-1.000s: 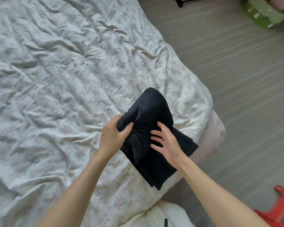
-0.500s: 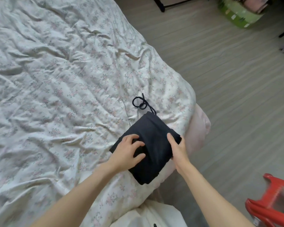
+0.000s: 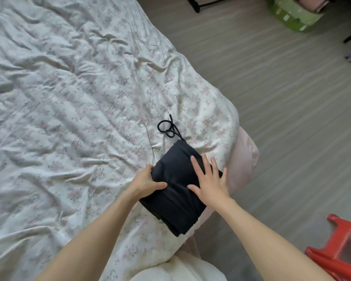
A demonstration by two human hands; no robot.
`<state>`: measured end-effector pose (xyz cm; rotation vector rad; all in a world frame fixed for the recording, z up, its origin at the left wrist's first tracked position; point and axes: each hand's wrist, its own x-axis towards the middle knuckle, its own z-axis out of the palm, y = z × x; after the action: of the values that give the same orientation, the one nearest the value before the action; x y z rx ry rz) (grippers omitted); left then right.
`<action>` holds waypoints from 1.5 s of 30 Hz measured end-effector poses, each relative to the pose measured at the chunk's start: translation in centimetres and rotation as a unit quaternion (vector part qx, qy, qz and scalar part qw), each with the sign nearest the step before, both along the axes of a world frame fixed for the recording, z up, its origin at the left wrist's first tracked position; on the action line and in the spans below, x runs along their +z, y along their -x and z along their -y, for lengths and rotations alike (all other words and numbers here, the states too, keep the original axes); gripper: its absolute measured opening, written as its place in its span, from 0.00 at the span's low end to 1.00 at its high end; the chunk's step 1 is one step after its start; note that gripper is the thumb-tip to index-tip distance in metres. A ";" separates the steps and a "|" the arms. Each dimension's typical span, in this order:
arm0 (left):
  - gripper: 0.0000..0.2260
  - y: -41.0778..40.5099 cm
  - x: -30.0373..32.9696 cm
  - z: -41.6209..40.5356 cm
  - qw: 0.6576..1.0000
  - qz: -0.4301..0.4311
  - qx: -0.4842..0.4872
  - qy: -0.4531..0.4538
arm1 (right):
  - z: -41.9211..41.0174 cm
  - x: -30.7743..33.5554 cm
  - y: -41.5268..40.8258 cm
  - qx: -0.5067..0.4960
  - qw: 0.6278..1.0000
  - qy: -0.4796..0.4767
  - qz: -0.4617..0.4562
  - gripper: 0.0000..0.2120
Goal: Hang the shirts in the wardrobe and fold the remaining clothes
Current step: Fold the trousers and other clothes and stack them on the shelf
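A dark navy garment (image 3: 176, 191) lies folded into a compact bundle near the corner of the bed. Its black drawstring (image 3: 168, 128) with metal tips trails out from the far end onto the quilt. My left hand (image 3: 147, 180) grips the bundle's left edge, thumb on top and fingers tucked under the fabric. My right hand (image 3: 209, 180) lies flat on top of the bundle with fingers spread and straight, pressing it down.
The bed is covered by a rumpled white floral quilt (image 3: 69, 108), with a pink sheet (image 3: 245, 159) showing at the corner. Grey wood floor lies to the right. A red plastic stool (image 3: 340, 246) stands at lower right, a green box (image 3: 292, 15) at upper right.
The garment went from a loose, half-gathered state to a tight folded bundle with the drawstring out. My right hand moved from the bundle's right edge onto its top; my left shifted to the left edge.
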<state>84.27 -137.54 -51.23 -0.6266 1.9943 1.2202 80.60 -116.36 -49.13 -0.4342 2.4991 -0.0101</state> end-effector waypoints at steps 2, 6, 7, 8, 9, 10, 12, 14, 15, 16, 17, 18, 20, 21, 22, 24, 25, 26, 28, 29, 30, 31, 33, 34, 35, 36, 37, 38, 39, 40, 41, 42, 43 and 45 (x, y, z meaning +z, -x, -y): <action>0.19 0.1 0.0 1.1 0.999 -0.016 -0.020 -0.023 | -1.2 -0.5 1.1 -0.035 0.998 -0.029 0.035 0.39; 0.09 0.1 0.1 3.3 0.988 -0.096 0.076 0.093 | -2.5 -1.0 3.2 -0.017 1.000 -0.013 -0.003 0.33; 0.07 -0.3 0.2 3.4 0.973 -0.117 0.136 0.144 | -2.4 -1.1 3.2 0.005 1.000 0.010 -0.026 0.33; 0.07 -0.8 0.5 3.1 0.955 -0.129 0.193 0.183 | -2.1 -1.1 3.0 0.014 0.998 0.036 -0.039 0.32; 0.09 -1.7 0.7 2.4 0.938 -0.128 0.250 0.202 | -2.0 -1.3 2.7 0.007 0.997 0.065 -0.038 0.32; 0.12 -2.6 1.1 1.3 0.926 -0.113 0.301 0.200 | -1.9 -1.3 2.5 -0.019 0.995 0.095 -0.023 0.31; 0.14 -4.7 1.9 -1.7 0.902 -0.068 0.391 0.168 | -2.0 -1.3 2.6 -0.106 0.981 0.164 0.017 0.29; 0.15 -6.7 2.5 -4.7 0.874 -0.043 0.460 0.149 | -2.8 -1.3 2.6 -0.189 0.953 0.236 0.029 0.24; 0.15 -7.4 2.7 -5.8 0.864 -0.037 0.480 0.147 | -3.2 -1.4 2.6 -0.209 0.944 0.253 0.022 0.20; 0.15 -8.2 2.8 -6.9 0.864 -0.029 0.482 0.143 | -3.8 -1.4 2.4 -0.210 0.942 0.259 0.019 0.17; 0.16 -8.9 2.8 -7.9 0.874 -0.020 0.466 0.135 | -4.2 -1.5 2.2 -0.201 0.943 0.263 0.015 0.15; 0.16 -9.6 2.8 -9.0 0.889 -0.007 0.441 0.122 | -4.8 -1.5 1.8 -0.185 0.945 0.267 0.014 0.14; 0.15 -10.3 2.8 -10.7 0.919 0.022 0.383 0.093 | -5.6 -1.5 1.5 -0.179 0.941 0.287 0.007 0.13; 0.13 -10.4 2.7 -11.4 0.926 0.039 0.364 0.091 | -5.9 -1.4 1.4 -0.189 0.936 0.298 0.009 0.13; 0.12 -10.6 2.8 -12.2 0.928 0.056 0.355 0.094 | -6.3 -1.3 1.0 -0.204 0.930 0.307 0.018 0.12; 0.12 -10.8 2.5 -13.3 0.930 0.070 0.347 0.101 | -7.1 -1.3 0.4 -0.233 0.918 0.319 0.032 0.11; 0.12 -10.6 2.2 -13.5 0.926 0.071 0.356 0.098 | -7.2 -1.3 0.3 -0.242 0.915 0.320 0.034 0.11; 0.13 -10.6 2.0 -13.7 0.916 0.073 0.385 0.085 | -7.3 -1.4 0.3 -0.253 0.914 0.315 0.039 0.10; 0.10 -10.4 1.8 -14.1 0.884 0.063 0.462 0.036 | -7.4 -1.5 0.8 -0.262 0.920 0.288 0.054 0.11; 0.07 -10.5 1.9 -14.3 0.875 0.049 0.482 0.018 | -7.4 -1.5 1.2 -0.256 0.927 0.267 0.058 0.10; 0.03 -10.6 1.8 -14.4 0.872 0.036 0.488 0.008 | -7.3 -1.6 1.7 -0.245 0.936 0.247 0.058 0.09; 0.01 -10.9 1.7 -14.6 0.869 0.021 0.494 0.000 | -7.2 -1.6 2.1 -0.232 0.943 0.233 0.053 0.07; 0.03 -11.7 1.7 -14.6 0.867 -0.009 0.498 -0.008 | -6.9 -1.5 2.7 -0.202 0.955 0.215 0.037 0.05; 0.03 -12.1 1.7 -14.4 0.869 -0.021 0.495 -0.008 | -6.8 -1.4 2.9 -0.187 0.959 0.210 0.035 0.05; 0.03 -12.4 1.6 -14.1 0.871 -0.032 0.490 -0.007 | -6.8 -1.5 3.0 -0.176 0.962 0.206 0.036 0.06; 0.03 -12.8 1.5 -13.7 0.876 -0.037 0.481 -0.009 | -6.8 -1.5 3.1 -0.168 0.964 0.200 0.039 0.06; 0.04 -13.2 1.5 -13.4 0.878 -0.038 0.476 -0.015 | -6.9 -1.6 3.1 -0.163 0.967 0.192 0.044 0.06; 0.05 -13.6 1.5 -13.2 0.880 -0.034 0.474 -0.021 | -6.9 -1.7 3.0 -0.162 0.968 0.184 0.048 0.06; 0.05 -13.9 1.4 -12.9 0.879 -0.028 0.475 -0.026 | -7.0 -1.8 2.9 -0.164 0.969 0.178 0.054 0.07; 0.05 -14.0 1.3 -12.8 0.878 -0.018 0.477 -0.027 | -7.1 -1.8 2.7 -0.168 0.969 0.173 0.059 0.06; 0.05 -14.0 1.2 -12.8 0.878 -0.008 0.477 -0.025 | -7.1 -1.9 2.6 -0.171 0.969 0.170 0.062 0.06; 0.05 -13.9 1.1 -12.8 0.884 0.003 0.466 -0.015 | -7.2 -1.9 2.5 -0.173 0.968 0.168 0.064 0.07; 0.06 -13.7 1.0 -12.7 0.895 0.014 0.445 0.003 | -7.2 -1.9 2.4 -0.173 0.968 0.170 0.065 0.07; 0.07 -13.0 1.0 -12.4 0.902 0.026 0.429 0.033 | -7.2 -1.6 2.5 -0.168 0.967 0.183 0.063 0.10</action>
<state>97.26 -125.11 -50.20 -1.6688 1.7403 1.5857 78.07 -109.20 -50.73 -0.1415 2.4145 -0.6210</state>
